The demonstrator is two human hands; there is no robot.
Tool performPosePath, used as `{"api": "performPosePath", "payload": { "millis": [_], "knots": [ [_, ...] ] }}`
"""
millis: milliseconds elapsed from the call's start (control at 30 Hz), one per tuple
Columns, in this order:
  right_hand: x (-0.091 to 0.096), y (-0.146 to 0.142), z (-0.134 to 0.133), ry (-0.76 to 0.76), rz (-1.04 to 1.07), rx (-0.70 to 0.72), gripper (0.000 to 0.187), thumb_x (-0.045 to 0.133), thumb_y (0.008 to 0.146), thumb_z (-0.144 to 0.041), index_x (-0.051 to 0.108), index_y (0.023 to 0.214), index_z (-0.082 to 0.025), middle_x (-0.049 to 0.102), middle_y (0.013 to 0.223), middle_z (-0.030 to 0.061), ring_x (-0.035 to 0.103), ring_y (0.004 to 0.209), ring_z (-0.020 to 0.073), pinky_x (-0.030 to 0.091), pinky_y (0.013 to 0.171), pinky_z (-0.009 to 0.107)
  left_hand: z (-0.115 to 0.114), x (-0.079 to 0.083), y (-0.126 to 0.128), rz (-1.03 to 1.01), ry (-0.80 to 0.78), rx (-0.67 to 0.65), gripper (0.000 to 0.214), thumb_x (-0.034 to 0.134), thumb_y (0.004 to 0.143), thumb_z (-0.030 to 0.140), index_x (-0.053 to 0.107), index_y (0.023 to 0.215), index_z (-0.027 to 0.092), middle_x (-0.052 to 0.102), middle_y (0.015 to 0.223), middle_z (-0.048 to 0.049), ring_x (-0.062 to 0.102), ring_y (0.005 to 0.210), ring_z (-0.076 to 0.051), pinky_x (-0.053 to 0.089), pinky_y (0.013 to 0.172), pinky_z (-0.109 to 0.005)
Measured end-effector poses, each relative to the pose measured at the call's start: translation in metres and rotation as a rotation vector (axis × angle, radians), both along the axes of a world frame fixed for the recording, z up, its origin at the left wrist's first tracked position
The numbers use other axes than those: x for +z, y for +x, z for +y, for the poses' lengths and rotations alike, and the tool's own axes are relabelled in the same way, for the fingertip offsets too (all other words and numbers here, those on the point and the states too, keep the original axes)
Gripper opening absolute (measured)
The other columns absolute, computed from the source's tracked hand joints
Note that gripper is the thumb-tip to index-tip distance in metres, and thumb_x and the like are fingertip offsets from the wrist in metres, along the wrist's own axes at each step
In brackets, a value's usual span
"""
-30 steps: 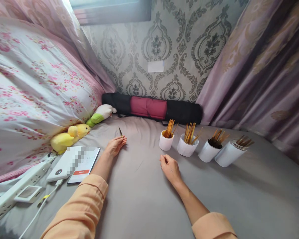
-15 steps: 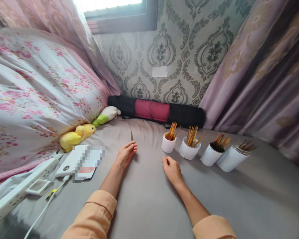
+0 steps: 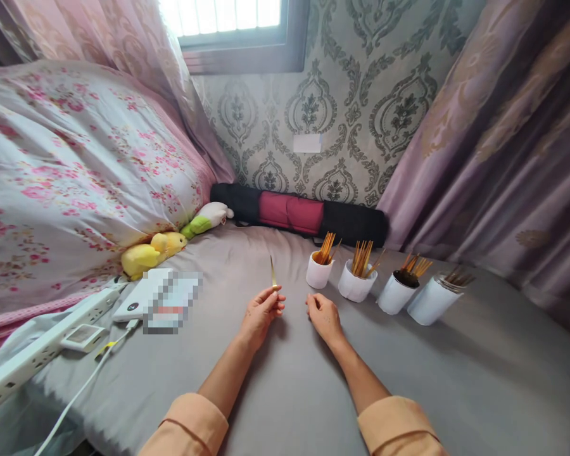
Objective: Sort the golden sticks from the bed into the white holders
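Observation:
My left hand [image 3: 261, 316] pinches a slim, pointed gold-coloured tool [image 3: 273, 272] between thumb and fingers, its tip pointing up and away from me. Its exact kind is not clear. To the right, my right hand [image 3: 323, 316] is closed with the fingers curled in; anything inside it is hidden. It rests near the bed sheet, just in front of the nearest white cup [image 3: 319, 273], which holds thin brown sticks [image 3: 323, 249]. Farther right stand a second white cup [image 3: 356, 288] with similar sticks, a third [image 3: 393, 297] and a taller, tilted-looking one [image 3: 430, 307].
A grey sheet [image 3: 285, 392] covers the bed. At left lie a white power bank [image 3: 140, 301] with a cable, a power strip [image 3: 52, 345] and plush toys [image 3: 152, 252]. A black and red rolled bag [image 3: 289, 213] lies along the wall. Curtains hang on both sides.
My left hand has moved right and slightly nearer to me with the pointed tool, closer to my right hand. The right hand has barely moved. The view has shifted a little.

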State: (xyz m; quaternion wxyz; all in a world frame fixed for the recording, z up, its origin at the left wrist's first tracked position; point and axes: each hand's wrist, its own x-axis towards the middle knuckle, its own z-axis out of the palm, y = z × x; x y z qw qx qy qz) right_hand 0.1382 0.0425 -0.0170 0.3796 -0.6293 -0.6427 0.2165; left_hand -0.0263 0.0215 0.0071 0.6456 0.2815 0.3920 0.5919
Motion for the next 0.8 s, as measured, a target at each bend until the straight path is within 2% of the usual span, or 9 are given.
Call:
{"api": "performPosePath", "payload": {
  "millis": [167,367,600,800],
  "knots": [
    [-0.001,0.003,0.002,-0.022,0.084,0.052,0.041,0.033,0.082,-0.046,0.060,0.071,-0.017,0.059,0.055,0.0018,0.053,0.049,0.0122,0.037,0.051,0.022,-0.018,0.001,0.013,0.011,0.023,-0.037,0.036,0.067,0.066,0.030,0.061,0.098,0.014,0.062,0.075,-0.0050,0.054,0.059,-0.008,0.042,0.054,-0.020],
    [-0.001,0.004,0.004,-0.064,0.197,0.101,0.039,0.037,0.080,-0.047,0.060,0.074,-0.015,0.058,0.056,0.0013,0.050,0.045,0.0095,0.037,0.047,0.020,-0.028,-0.002,0.020,0.054,0.069,-0.068,0.038,0.065,0.067,0.033,0.061,0.101,0.015,0.061,0.077,-0.0048,0.052,0.059,-0.008,0.040,0.054,-0.020],
    [0.012,0.004,0.003,-0.235,0.414,0.148,0.036,0.046,0.075,-0.046,0.058,0.079,-0.013,0.055,0.060,0.0000,0.044,0.041,0.0056,0.031,0.036,0.017,-0.035,0.002,0.024,0.173,0.118,-0.120,0.039,0.063,0.068,0.036,0.062,0.101,0.015,0.061,0.077,-0.0057,0.051,0.058,-0.009,0.040,0.053,-0.022],
    [0.029,0.005,0.000,-0.259,0.578,0.236,0.035,0.051,0.072,-0.046,0.057,0.078,-0.013,0.053,0.060,-0.0011,0.043,0.042,0.0050,0.031,0.035,0.016,-0.043,0.008,0.030,0.247,0.155,-0.145,0.036,0.062,0.068,0.035,0.064,0.098,0.015,0.060,0.072,-0.0052,0.050,0.057,-0.010,0.040,0.053,-0.022]
  ]
}}
